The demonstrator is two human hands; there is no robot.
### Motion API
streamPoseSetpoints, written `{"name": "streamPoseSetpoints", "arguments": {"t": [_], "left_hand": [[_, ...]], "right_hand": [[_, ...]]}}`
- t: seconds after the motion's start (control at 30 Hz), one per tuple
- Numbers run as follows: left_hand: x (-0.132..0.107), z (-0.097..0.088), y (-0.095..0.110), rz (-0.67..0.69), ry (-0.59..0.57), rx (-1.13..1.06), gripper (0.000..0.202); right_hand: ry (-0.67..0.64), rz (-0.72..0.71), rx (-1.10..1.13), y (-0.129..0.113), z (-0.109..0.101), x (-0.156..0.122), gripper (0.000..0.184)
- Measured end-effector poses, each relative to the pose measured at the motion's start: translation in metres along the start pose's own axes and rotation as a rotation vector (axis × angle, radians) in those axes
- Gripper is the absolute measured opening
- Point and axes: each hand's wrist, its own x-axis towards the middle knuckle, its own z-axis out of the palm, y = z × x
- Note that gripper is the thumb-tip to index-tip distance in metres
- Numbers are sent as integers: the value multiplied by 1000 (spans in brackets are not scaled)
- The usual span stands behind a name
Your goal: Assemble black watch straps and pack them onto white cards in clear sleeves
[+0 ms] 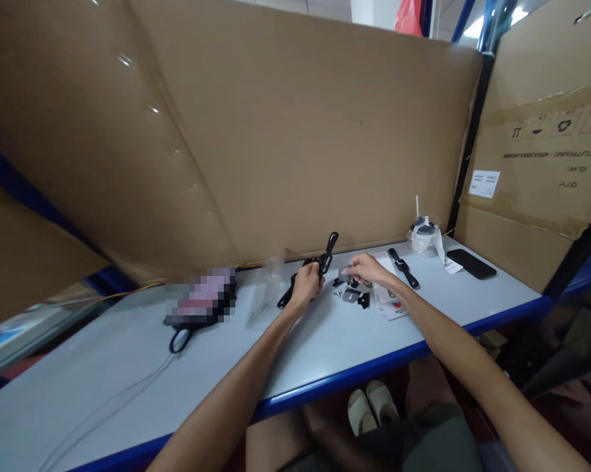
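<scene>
My left hand (pixel 307 284) is closed around the middle of a black spokeshave (pixel 330 248), whose two handles stick out to the upper right and lower left. Between the fingertips of my right hand (pixel 368 269) is a small flat grey metal plate (pixel 345 272), pinched just above the table. Below it lie loose parts: another metal plate (pixel 351 295), a black knob (pixel 363 301) and small screws (pixel 338 293). A second black spokeshave (pixel 404 267) rests to the right of my right hand.
Printed paper (pixel 393 310) lies under my right wrist. Farther right are a phone (pixel 471 263) and a plastic-wrapped cup (pixel 424 237). A clear plastic bag (pixel 265 292) and a dark pouch (pixel 204 298) with a loop lie left. Cardboard (pixel 325 131) walls the table's back.
</scene>
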Motion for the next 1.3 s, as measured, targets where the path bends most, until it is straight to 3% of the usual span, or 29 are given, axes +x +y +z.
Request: {"name": "streamPoseSetpoints", "arguments": {"t": [0.1, 0.17, 0.4, 0.77, 1.03, 1.3], "left_hand": [[-7, 2, 6, -55, -125, -366, 26], [-11, 4, 9, -53, -165, -436, 27], [-19, 12, 13, -51, -235, -453, 34], [-20, 11, 17, -45, -207, -482, 33], [-21, 12, 15, -112, -279, -535, 37], [-21, 16, 15, -158, -385, -507, 50]], "right_hand": [[52, 2, 183, 0, 3, 4, 27], [61, 4, 280, 1, 5, 5, 26], [-15, -33, 358, 3, 3, 4, 27], [-13, -84, 367, 2, -1, 2, 20], [-42, -65, 463, 2, -2, 0, 18], [13, -12, 482, 2, 6, 2, 23]]}}
